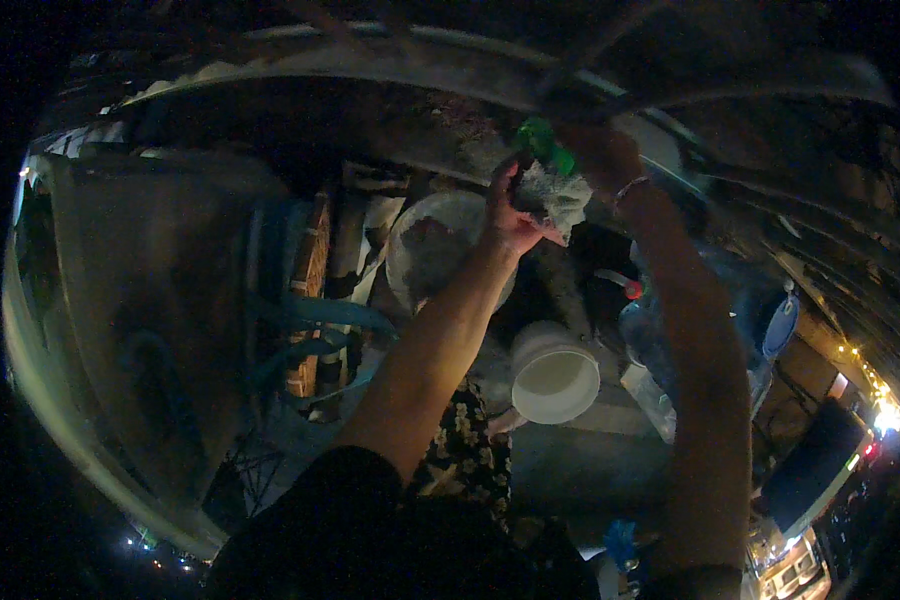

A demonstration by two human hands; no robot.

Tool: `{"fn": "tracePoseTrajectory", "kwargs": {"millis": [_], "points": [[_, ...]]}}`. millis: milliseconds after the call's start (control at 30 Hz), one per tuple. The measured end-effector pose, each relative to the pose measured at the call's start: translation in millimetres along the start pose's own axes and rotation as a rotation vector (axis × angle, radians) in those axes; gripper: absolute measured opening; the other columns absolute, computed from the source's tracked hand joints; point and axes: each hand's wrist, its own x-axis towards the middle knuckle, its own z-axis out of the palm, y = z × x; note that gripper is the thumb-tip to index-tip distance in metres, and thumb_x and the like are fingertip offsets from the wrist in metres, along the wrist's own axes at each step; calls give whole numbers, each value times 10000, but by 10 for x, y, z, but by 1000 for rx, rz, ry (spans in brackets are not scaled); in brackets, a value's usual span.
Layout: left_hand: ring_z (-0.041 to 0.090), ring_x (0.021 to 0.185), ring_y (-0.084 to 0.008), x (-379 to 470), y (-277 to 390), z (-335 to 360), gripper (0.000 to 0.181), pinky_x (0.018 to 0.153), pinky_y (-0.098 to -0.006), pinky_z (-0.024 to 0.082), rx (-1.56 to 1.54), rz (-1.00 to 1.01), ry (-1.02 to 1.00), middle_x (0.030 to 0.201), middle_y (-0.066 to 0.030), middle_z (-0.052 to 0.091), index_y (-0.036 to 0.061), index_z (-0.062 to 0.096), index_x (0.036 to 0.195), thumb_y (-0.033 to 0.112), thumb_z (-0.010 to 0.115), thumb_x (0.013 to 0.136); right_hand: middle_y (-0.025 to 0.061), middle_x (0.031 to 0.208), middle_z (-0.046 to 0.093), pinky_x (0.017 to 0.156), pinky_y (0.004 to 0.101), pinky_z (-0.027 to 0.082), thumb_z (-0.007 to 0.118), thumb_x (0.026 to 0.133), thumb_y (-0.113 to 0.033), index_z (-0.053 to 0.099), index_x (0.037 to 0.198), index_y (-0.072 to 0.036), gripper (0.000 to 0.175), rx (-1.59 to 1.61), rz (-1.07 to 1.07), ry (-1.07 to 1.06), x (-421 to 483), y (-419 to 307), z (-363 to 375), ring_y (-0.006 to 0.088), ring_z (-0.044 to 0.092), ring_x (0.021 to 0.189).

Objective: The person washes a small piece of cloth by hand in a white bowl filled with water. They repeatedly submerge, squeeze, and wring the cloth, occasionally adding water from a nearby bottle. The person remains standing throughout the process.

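In the dim head view, my left hand (516, 210) is raised in the upper middle, its fingers around a pale, crumpled-looking item (559, 196). A shiny green object (544, 142), perhaps a wrapper or plastic, sits just above it, between my two hands. My right hand (607, 161) is at the green object's right side, deep in shadow, with a thin band on its wrist; its fingers are hard to make out. Below and left of my hands lies a large round pale basin (439, 240), partly hidden by my left forearm. What it contains is unclear.
A white bucket (556, 382) stands below my hands. A large barrel-like container (150, 300) fills the left side, beside a woven basket (311, 292). Blue plastic (645, 330) and a blue round lid (781, 325) lie right. Bright lights (889, 420) shine at the far right.
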Motion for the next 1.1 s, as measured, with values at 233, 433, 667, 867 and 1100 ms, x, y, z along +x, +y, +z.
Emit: {"fn": "tracePoseTrajectory", "kwargs": {"millis": [233,433,667,867,1100], "points": [[574,995,-298,-69,-138,-21,427,781,-469,490,-35,80,41,1107,-91,603,107,552,1147,424,493,866,119,1046,619,667,324,512,437,917,-316,543,1173,-58,379,280,-64,634,-728,3,187,240,622,866],[550,1037,-228,-936,-611,594,357,848,-399,465,-43,-96,189,1105,-57,590,113,560,1118,376,486,889,61,1104,606,756,290,481,436,924,-341,530,1213,-80,400,1984,727,406,-1955,-76,827,197,600,900],[555,1013,-181,-2227,-1311,921,305,842,-328,464,1191,141,-46,1089,-44,575,91,530,1145,117,520,841,61,1178,563,853,330,450,491,903,-307,543,1172,-65,365,1866,608,698,-3285,-732,516,229,563,1002],[530,973,-153,-2879,-2194,1038,330,820,-302,447,708,-81,102,1083,-45,552,51,509,1161,112,530,837,143,1374,387,1019,378,311,456,894,-268,393,1335,-80,483,1025,260,914,-4162,-1770,-163,282,371,1269],[263,1307,-217,-4248,-3049,1824,640,981,-364,374,683,-209,-108,1411,-76,299,114,328,1371,483,500,877,179,1343,390,1023,364,301,443,912,-261,364,1331,-8,495,1804,349,618,-5602,-1790,-381,269,385,1243]]}}
